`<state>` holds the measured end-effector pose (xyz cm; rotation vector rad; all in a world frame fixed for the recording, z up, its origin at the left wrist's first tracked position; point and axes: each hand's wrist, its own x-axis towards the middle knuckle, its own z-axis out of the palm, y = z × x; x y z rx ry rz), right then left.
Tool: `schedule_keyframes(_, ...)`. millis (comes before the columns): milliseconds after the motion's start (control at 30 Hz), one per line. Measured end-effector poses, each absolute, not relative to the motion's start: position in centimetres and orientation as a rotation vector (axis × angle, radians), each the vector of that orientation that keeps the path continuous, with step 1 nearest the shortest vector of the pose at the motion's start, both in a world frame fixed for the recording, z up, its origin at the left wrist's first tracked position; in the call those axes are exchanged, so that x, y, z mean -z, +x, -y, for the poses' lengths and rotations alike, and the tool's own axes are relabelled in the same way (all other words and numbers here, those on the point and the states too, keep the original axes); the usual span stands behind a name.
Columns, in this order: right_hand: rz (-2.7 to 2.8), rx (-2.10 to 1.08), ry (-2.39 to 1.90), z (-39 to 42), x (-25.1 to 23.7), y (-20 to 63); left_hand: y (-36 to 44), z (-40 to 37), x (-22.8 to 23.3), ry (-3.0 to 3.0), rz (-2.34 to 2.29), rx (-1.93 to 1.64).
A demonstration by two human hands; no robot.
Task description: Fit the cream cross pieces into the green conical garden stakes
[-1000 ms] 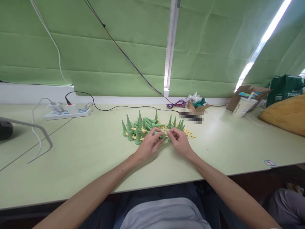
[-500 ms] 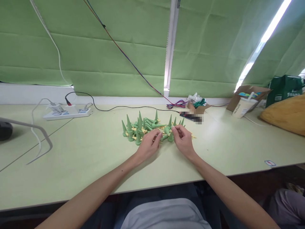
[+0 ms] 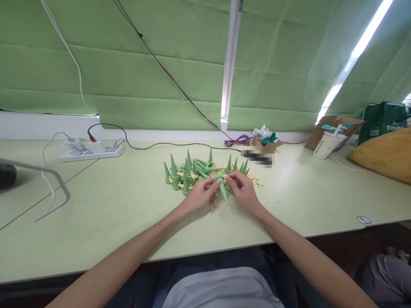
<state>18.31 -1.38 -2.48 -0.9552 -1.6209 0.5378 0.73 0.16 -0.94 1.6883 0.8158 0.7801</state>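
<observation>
White power strip (image 3: 90, 152) far left on pale green table (image 3: 128, 214), its plugs small, hard to make out. Heap of green plastic cones (image 3: 188, 171) mid-table, smooth, pointed, most upright; tiny yellow bits among them, shape unclear. My left hand (image 3: 201, 196) curled, fingertips pinching green cone (image 3: 222, 188), tip pointing toward me. My right hand (image 3: 243, 192) curled too, fingertips at cone's wide end; exact grip hidden. Torn cardboard box (image 3: 334, 126) far right, partly covered.
</observation>
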Motion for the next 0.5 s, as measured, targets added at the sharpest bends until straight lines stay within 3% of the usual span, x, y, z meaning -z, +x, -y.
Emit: schedule_keyframes(500,1.625,-0.58,-0.973,1.51,2.22,18.26,0.72,-0.07,1.54,2.127,-1.005,-1.079)
